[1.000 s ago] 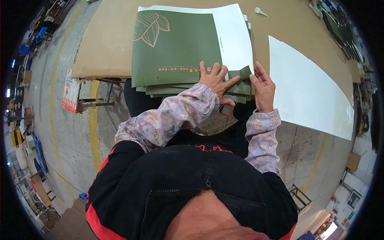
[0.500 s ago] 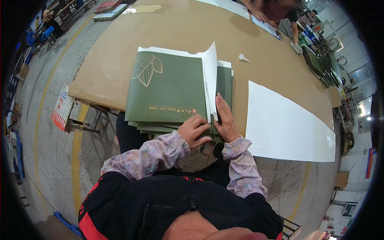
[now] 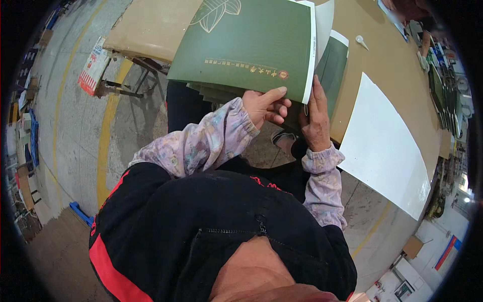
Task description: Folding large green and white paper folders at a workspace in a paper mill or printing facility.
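A stack of dark green printed sheets (image 3: 251,45) with a pale leaf drawing lies on the brown table (image 3: 146,25) at its near edge. My left hand (image 3: 264,105) pinches the near edge of the top green sheet, which is lifted off the stack with its white underside showing at the right. My right hand (image 3: 314,118) lies flat on the sheets below, fingers pointing away, beside the lifted corner. Both forearms wear floral sleeves.
A large white sheet (image 3: 387,146) lies on the table to the right. A small white object (image 3: 361,41) rests further back. Another person (image 3: 417,20) works at the far right end. Grey floor with a yellow line (image 3: 105,136) runs left of the table.
The top green sheet has been raised off the stack by my left hand. My right hand has stayed pressed on the sheets below. The camera view has swung closer over the table edge.
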Tool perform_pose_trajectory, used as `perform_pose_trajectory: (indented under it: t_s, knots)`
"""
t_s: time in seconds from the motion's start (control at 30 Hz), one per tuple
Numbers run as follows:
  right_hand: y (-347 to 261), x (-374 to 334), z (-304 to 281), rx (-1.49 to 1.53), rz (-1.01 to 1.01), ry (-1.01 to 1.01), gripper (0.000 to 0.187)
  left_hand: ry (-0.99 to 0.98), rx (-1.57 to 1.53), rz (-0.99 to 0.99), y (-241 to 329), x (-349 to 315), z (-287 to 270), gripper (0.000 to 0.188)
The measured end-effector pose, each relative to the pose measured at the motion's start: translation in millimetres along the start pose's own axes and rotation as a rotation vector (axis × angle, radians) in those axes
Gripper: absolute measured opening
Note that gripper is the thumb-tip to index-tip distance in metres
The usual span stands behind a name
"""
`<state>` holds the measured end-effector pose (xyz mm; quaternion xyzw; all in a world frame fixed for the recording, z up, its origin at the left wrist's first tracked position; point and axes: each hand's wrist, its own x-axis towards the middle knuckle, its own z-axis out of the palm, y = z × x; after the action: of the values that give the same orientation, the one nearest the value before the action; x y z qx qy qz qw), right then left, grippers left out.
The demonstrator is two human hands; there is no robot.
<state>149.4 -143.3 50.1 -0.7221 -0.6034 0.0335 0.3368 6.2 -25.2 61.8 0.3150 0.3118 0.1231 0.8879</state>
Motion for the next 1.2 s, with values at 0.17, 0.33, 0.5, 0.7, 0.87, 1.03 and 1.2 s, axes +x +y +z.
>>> perform_pose_trajectory:
  t_s: [0.17, 0.33, 0.5, 0.7, 0.87, 1.03, 1.2]
  knots:
    - [3, -3, 5, -0.066, -0.038, -0.014, 0.084, 0.079, 0.031, 0.069, 0, -1, 4, 0.017]
    - [-6, -3, 4, -0.124, 0.015, -0.037, 0.074, 0.199, 0.12, 0.111, -7, 0, 8, 0.017]
    - [2, -7, 10, -0.12, 0.001, -0.021, 0.077, 0.224, 0.183, 0.166, -13, 6, 1, 0.02]
    - [-2, -6, 10, -0.021, -0.051, -0.013, 0.076, 0.247, 0.238, 0.184, -8, 2, -4, 0.022]
    - [2, -6, 13, -0.031, -0.082, -0.104, 0.068, 0.166, 0.156, 0.115, -5, 7, -5, 0.019]
    - [2, -6, 15, -0.061, -0.088, -0.106, 0.063, 0.15, 0.182, 0.004, -6, 8, -4, 0.018]
    - [1, -5, 17, -0.12, -0.079, -0.134, 0.065, 0.193, 0.262, 0.006, -14, 9, -5, 0.02]
